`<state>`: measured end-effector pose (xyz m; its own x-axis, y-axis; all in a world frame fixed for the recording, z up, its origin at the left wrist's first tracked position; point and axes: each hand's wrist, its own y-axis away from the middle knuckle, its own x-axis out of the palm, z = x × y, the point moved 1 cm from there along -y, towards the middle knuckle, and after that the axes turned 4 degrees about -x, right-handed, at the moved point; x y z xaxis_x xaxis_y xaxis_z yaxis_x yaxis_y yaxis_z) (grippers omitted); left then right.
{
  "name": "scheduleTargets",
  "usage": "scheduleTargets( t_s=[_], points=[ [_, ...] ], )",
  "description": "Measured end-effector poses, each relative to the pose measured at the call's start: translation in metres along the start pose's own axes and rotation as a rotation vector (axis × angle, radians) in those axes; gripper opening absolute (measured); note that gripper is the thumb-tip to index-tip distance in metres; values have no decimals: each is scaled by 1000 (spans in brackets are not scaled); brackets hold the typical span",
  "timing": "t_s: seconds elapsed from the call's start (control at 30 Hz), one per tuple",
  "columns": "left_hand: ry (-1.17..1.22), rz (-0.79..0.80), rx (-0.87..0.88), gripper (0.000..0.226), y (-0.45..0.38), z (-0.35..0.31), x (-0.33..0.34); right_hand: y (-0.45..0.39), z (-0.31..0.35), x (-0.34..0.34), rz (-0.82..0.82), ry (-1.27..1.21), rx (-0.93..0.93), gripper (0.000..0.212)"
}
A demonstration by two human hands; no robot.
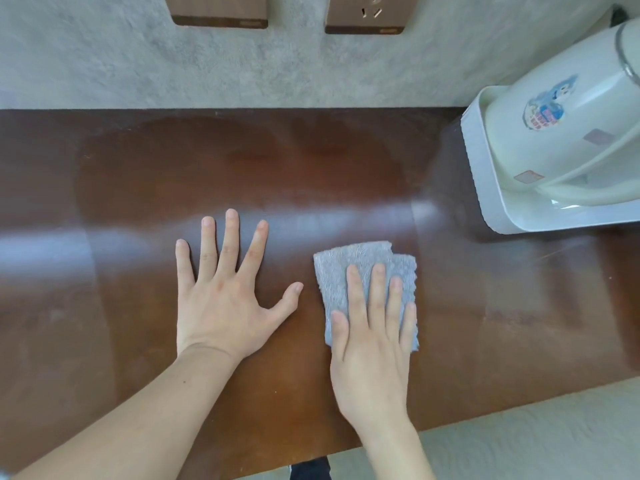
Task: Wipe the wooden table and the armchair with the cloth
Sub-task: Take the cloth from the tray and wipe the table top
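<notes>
A dark brown wooden table fills most of the head view. A folded grey cloth lies flat on it right of centre. My right hand presses down on the cloth with its fingers flat and together, covering the cloth's lower half. My left hand rests palm down on the bare wood just left of the cloth, fingers spread wide, holding nothing. The armchair is not in view.
A white tray holding a pale thermos jug stands at the table's right rear corner. A grey textured wall with two brown socket plates runs behind. The table's front edge meets pale floor at lower right.
</notes>
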<state>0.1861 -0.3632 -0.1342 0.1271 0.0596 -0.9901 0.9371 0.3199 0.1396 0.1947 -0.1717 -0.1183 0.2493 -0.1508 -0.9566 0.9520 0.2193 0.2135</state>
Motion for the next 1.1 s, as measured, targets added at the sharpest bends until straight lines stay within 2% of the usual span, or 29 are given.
scheduleTargets(
  t_s=[0.07,0.17,0.47,0.6,0.77,1.0,1.1],
  points=[
    [0,0,8,91,0,1,1,29,0,5,38,9,30,57],
    [-2,6,11,92,2,1,0,14,-2,-1,59,11,65,59],
    [-7,18,12,92,0,-2,-5,-189,-47,-42,-25,-20,160,59],
    [-4,13,7,92,-1,-3,-4,-220,-57,-49,-28,-28,127,59],
    [-9,2,6,93,0,-2,-2,-160,-37,-34,-74,-37,128,58],
    [12,-18,3,93,0,-1,1,36,2,11,-9,-57,114,60],
    [31,-20,3,93,1,-1,1,85,9,20,30,-28,113,60]
  ],
)
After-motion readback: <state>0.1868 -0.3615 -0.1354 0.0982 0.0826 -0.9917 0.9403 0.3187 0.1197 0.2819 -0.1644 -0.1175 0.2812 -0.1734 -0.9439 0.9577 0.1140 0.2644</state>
